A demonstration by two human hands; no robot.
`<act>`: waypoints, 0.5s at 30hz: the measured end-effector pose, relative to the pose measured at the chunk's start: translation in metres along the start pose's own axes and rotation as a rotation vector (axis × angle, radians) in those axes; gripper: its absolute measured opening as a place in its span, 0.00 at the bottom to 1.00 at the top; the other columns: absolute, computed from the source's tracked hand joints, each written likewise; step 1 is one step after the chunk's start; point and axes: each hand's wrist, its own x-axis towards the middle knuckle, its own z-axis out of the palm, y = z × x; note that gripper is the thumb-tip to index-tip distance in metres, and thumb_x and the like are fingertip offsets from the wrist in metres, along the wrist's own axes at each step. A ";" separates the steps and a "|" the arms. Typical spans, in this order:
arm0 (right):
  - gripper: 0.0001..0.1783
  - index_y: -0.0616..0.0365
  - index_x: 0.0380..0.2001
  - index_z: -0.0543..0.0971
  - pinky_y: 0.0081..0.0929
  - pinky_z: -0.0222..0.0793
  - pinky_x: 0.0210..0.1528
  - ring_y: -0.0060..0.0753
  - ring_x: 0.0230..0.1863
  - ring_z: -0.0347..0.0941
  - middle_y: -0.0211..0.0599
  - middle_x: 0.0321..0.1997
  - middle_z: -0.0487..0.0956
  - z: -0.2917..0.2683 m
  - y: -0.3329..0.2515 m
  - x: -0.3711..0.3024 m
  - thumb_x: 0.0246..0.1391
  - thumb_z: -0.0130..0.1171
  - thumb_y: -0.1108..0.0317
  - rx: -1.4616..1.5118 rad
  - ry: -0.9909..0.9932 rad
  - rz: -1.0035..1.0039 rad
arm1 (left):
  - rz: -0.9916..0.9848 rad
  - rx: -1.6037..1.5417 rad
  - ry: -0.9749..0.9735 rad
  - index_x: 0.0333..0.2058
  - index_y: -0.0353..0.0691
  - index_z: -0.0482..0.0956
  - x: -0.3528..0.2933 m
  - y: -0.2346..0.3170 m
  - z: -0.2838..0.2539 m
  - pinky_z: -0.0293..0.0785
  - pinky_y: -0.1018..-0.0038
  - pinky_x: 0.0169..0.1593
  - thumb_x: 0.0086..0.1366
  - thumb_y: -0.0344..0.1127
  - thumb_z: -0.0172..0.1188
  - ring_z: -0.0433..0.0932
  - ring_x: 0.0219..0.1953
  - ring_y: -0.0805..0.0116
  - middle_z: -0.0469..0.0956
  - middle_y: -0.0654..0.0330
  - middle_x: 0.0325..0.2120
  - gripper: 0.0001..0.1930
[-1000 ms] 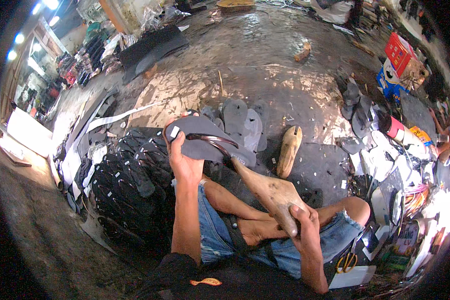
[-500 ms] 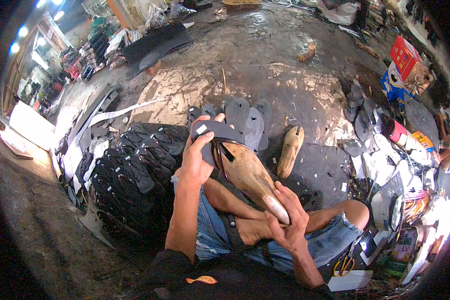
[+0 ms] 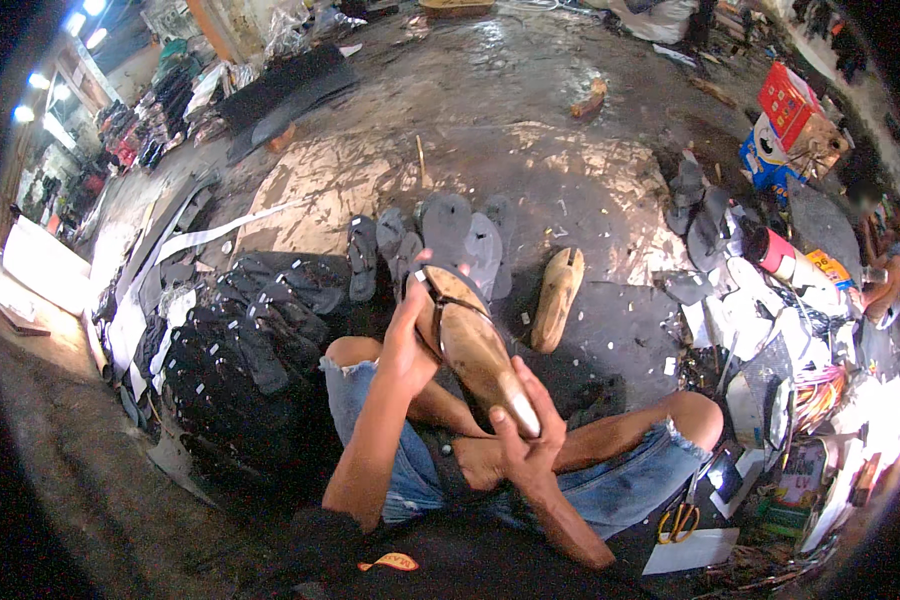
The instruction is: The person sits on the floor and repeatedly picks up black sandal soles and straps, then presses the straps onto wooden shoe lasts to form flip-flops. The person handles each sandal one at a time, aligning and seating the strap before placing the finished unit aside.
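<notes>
A wooden shoe last (image 3: pixel 478 358) with a white heel end lies slantwise over my lap, its toe pushed under the dark straps of a black flip-flop (image 3: pixel 454 303). My left hand (image 3: pixel 406 345) grips the flip-flop and the toe part of the last from the left side. Around the heel end, my right hand (image 3: pixel 532 420) is closed on the last. Most of the flip-flop's sole is hidden behind the last. A second wooden last (image 3: pixel 557 300) lies on the dark mat just beyond, to the right.
Several loose grey soles (image 3: pixel 444 228) lie ahead of my hands. Finished black flip-flops (image 3: pixel 240 345) are heaped at my left. Yellow-handled scissors (image 3: pixel 679 522) rest by my right knee, near white scraps (image 3: pixel 760 340). A red and blue carton (image 3: pixel 790 125) stands far right.
The last has turned its top upward and gone deeper under the flip-flop's straps. The sole, bent over the toe before, now lies behind the last. Both hands shifted slightly left in view.
</notes>
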 end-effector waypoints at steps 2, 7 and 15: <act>0.32 0.64 0.68 0.75 0.50 0.69 0.74 0.58 0.74 0.71 0.62 0.76 0.71 0.008 0.012 -0.006 0.62 0.70 0.73 0.008 0.012 -0.101 | -0.006 0.019 0.093 0.71 0.45 0.67 -0.023 -0.022 -0.002 0.70 0.51 0.73 0.79 0.57 0.52 0.76 0.67 0.54 0.77 0.53 0.62 0.31; 0.35 0.60 0.72 0.69 0.48 0.65 0.75 0.57 0.69 0.75 0.53 0.70 0.76 0.000 0.006 0.005 0.65 0.67 0.67 -0.117 -0.370 -0.129 | -0.060 0.152 0.362 0.66 0.46 0.74 -0.042 -0.054 -0.041 0.80 0.56 0.60 0.71 0.70 0.56 0.82 0.55 0.57 0.81 0.56 0.57 0.38; 0.23 0.59 0.45 0.84 0.29 0.72 0.55 0.20 0.46 0.74 0.28 0.41 0.84 -0.003 0.058 0.002 0.82 0.49 0.51 0.445 -0.121 0.635 | -0.210 -0.001 0.096 0.60 0.36 0.78 -0.063 -0.034 0.016 0.85 0.61 0.54 0.70 0.72 0.58 0.88 0.45 0.58 0.87 0.52 0.48 0.41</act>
